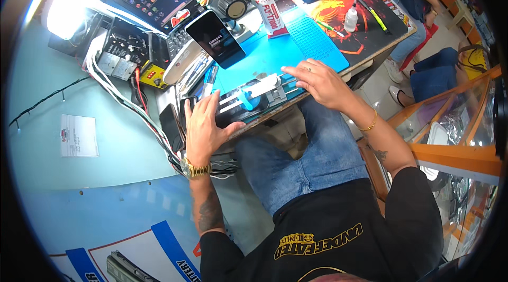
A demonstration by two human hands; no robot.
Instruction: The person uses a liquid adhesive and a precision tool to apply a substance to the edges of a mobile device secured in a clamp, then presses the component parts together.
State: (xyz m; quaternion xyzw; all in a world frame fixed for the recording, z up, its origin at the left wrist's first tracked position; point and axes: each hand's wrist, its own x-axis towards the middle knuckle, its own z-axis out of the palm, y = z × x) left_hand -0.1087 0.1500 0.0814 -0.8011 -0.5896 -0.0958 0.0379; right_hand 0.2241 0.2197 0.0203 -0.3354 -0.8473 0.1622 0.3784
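Observation:
A phone-repair clamp with metal rails, a grey jaw and a blue jaw [246,99] lies along the front edge of the blue work mat [270,62]. A white piece [266,85] rests on it. My left hand [203,126], wearing a gold watch, is open at the clamp's left end, fingers and thumb spread. Over its right end, my right hand [319,83] has its fingers stretched out toward the grey jaw; whether the fingertips touch it I cannot tell. Behind the clamp a smartphone [216,38] with its dark screen lit leans tilted up.
A white and red glue tube [271,9] stands on the mat beside a microscope [231,4]. To the right are a small clear bottle [351,18] and a yellow cutter [370,12]. At left sit a power supply [153,74] and cables [114,89]. Another person sits beyond the table.

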